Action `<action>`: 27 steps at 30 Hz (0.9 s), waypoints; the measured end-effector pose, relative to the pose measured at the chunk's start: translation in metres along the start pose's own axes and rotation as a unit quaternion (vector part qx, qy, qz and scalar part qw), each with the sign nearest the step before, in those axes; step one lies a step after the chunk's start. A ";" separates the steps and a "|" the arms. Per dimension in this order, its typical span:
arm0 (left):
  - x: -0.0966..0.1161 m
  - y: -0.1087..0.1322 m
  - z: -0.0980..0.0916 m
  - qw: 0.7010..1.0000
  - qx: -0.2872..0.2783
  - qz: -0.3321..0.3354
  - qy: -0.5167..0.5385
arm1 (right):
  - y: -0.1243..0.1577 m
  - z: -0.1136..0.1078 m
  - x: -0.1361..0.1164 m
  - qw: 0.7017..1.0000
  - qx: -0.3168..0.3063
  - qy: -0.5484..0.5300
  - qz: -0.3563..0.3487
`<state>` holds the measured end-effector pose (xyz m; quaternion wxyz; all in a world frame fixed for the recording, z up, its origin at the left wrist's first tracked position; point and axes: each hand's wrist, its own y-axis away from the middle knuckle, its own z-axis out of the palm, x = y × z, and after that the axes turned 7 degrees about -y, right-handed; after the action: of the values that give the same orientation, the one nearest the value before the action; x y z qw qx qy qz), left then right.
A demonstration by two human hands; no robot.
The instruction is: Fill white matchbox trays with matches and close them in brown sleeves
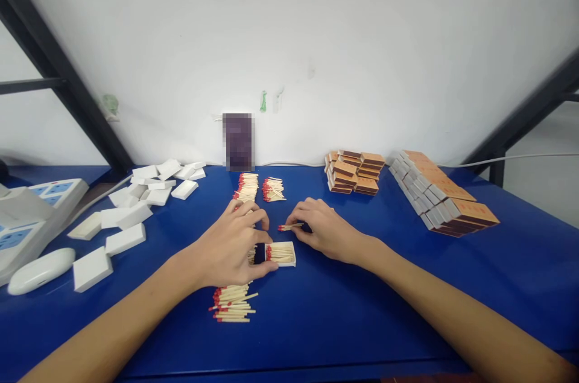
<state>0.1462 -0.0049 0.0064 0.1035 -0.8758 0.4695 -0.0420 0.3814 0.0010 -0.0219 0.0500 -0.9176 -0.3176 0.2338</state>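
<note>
A small white matchbox tray, filled with red-headed matches lying side by side, sits on the blue table. My left hand curves around its left end, the thumb at the near edge and a finger at the far corner, gripping it. Just behind the tray, my right hand pinches a few matches, their red heads pointing left. Loose matches lie in a pile in front of my left hand, which partly hides more matches beneath it. Two further groups, matches and matches, lie behind my hands.
White matchbox trays are scattered at left, near a power strip and a white rounded device. Orange matchboxes are stacked at back right, beside a longer matchbox block. A blurred dark rectangle stands against the wall.
</note>
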 end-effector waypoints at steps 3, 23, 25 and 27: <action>0.000 0.000 0.000 1.000 0.004 0.003 -0.001 | 0.000 0.001 0.002 1.000 0.005 -0.003 -0.005; 0.001 0.000 -0.001 1.000 -0.001 -0.008 0.012 | 0.000 -0.002 -0.004 1.000 -0.008 0.021 -0.007; 0.002 0.001 -0.002 1.000 -0.006 -0.012 0.016 | -0.001 -0.001 -0.002 1.000 -0.003 0.018 -0.018; 0.002 0.001 -0.002 1.000 -0.009 -0.014 0.017 | 0.000 0.000 0.000 1.000 -0.002 0.012 -0.028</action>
<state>0.1464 -0.0071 0.0085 0.0869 -0.8822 0.4597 -0.0537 0.3813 0.0014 -0.0215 0.0589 -0.9110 -0.3433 0.2209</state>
